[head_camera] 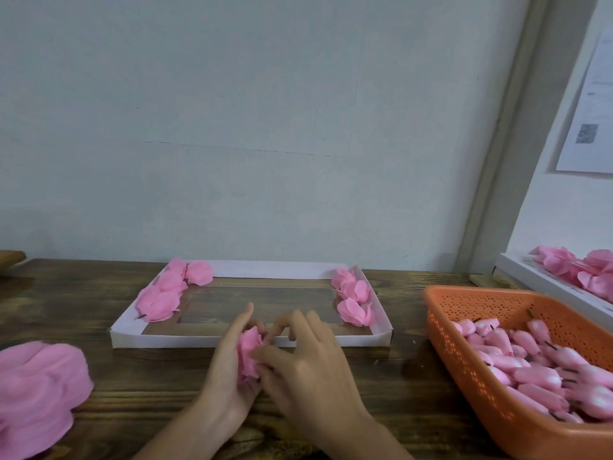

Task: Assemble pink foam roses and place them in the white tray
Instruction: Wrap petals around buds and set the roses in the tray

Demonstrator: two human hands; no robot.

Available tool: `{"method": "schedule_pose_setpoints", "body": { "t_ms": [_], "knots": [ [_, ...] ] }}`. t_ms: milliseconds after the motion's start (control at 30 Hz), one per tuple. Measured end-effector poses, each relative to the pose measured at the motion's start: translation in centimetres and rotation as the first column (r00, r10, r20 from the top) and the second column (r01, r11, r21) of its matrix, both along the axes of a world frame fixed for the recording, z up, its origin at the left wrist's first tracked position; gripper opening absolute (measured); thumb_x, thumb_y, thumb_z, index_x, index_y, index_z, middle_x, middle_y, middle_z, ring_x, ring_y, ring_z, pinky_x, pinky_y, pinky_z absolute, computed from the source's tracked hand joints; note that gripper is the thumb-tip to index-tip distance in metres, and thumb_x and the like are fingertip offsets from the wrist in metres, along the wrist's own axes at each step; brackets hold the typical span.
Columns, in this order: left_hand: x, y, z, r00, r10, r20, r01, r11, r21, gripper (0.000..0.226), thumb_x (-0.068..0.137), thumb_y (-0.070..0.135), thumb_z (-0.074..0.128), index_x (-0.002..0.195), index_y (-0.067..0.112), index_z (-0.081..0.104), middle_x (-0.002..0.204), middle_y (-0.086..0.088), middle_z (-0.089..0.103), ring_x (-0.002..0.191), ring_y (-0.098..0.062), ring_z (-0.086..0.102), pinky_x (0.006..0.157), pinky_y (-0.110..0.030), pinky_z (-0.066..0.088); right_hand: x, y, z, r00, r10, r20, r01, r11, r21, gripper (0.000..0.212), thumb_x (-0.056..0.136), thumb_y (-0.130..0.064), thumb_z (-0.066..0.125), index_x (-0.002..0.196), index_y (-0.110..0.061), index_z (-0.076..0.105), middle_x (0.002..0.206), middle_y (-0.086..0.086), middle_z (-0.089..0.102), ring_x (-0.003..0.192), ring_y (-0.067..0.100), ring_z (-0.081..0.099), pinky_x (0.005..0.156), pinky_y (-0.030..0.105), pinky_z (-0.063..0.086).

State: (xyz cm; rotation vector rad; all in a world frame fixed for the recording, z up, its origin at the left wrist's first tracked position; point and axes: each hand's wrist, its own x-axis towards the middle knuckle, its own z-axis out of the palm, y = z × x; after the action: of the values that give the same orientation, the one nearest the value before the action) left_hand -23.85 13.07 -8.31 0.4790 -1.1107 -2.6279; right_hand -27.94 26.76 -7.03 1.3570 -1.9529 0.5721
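Both hands meet just in front of the white tray [212, 341], at the middle of its near wall, over the wooden table [132, 393]. The left hand [229, 356] cups a pink foam rose [249, 350] in its palm; the forefinger stands nearly straight, and how the other fingers lie behind the foam cannot be told. The right hand [308, 360] comes in from the tray's right side with its fingers bent, and thumb and forefinger nip the petals of the same rose. The rose is off the table and outside the tray, touching or just short of the near wall. Inside the tray, finished roses [166, 293] lie in a cluster along the left end, and a smaller cluster [353, 298] lies along the right end. The tray's middle shows wood grain — whether through a clear panel or an opening is unclear. Well to the left of the tray sits a loose petal heap [36, 393]. To the tray's right stands an orange basket [464, 376] filled with pink buds [530, 363] on dark stems. Beyond the basket — farther right — a second white box [544, 287] holds more pink petals.
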Motion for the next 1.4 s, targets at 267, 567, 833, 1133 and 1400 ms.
{"method": "schedule_pose_setpoints", "body": {
  "t_ms": [267, 567, 833, 1133, 1400],
  "knots": [
    [-0.2, -0.3, 0.4, 0.994, 0.096, -0.06, -0.1, 0.993, -0.069, 0.045, 0.066, 0.042, 0.086, 0.064, 0.022, 0.046, 0.062, 0.0, 0.037, 0.051, -0.013, 0.039, 0.047, -0.024, 0.04, 1.3, -0.8, -0.6, 0.979, 0.115, 0.17, -0.082, 0.979, -0.189, 0.011, 0.087, -0.022, 0.072, 0.098, -0.023, 0.074, 0.098, -0.002, 0.056, 0.085, 0.019, 0.054, 0.072, 0.034, 0.049],
    [-0.1, -0.3, 0.9, 0.994, 0.063, -0.088, -0.057, 0.996, 0.063, 0.06, 0.075, 0.053, 0.075, 0.061, 0.021, 0.027, 0.071, -0.001, 0.029, 0.062, -0.014, 0.042, 0.063, -0.031, 0.042, 3.2, -2.0, -2.3, 0.752, 0.186, 0.632, -0.031, 0.968, -0.248, 0.05, 0.085, -0.049, 0.064, 0.13, -0.029, 0.058, 0.12, -0.014, 0.057, 0.11, 0.0, 0.059, 0.093, 0.018, 0.047],
    [-0.2, 1.3, 1.5, 0.978, 0.125, -0.168, -0.109, 0.989, 0.101, 0.033, 0.077, 0.045, 0.07, 0.061, 0.018, 0.063, 0.065, -0.001, 0.059, 0.074, -0.018, 0.063, 0.079, -0.036, 0.048, 2.8, -1.9, -2.3, 0.701, 0.205, 0.683, 0.032, 0.948, -0.318, 0.035, 0.084, -0.036, 0.075, 0.116, -0.026, 0.064, 0.109, -0.012, 0.067, 0.098, 0.008, 0.066, 0.087, 0.027, 0.054],
    [0.3, 0.6, 1.2, 0.975, -0.014, -0.223, 0.02, 1.0, 0.023, 0.054, 0.08, 0.041, 0.068, 0.127, 0.014, 0.066, 0.128, -0.019, 0.072, 0.116, -0.03, 0.07, 0.096, -0.049, 0.058, 1.5, -1.9, -1.8, 0.447, 0.463, 0.765, 0.067, 0.836, -0.545, 0.02, 0.084, -0.033, 0.082, 0.098, -0.022, 0.072, 0.085, -0.001, 0.078, 0.074, 0.01, 0.071, 0.07, 0.035, 0.06],
    [0.0, -0.9, 0.1, 0.922, -0.239, -0.306, 0.157, 0.95, -0.268, 0.055, 0.074, 0.016, 0.088, 0.123, 0.0, 0.069, 0.147, -0.021, 0.058, 0.129, -0.041, 0.056, 0.096, -0.043, 0.049, -0.6, -0.7, -0.3, 0.09, 0.603, 0.792, -0.074, 0.797, -0.599, 0.02, 0.096, -0.008, 0.069, 0.115, -0.008, 0.077, 0.089, 0.008, 0.077, 0.086, 0.015, 0.071, 0.084, 0.028, 0.056]
  ]
}}
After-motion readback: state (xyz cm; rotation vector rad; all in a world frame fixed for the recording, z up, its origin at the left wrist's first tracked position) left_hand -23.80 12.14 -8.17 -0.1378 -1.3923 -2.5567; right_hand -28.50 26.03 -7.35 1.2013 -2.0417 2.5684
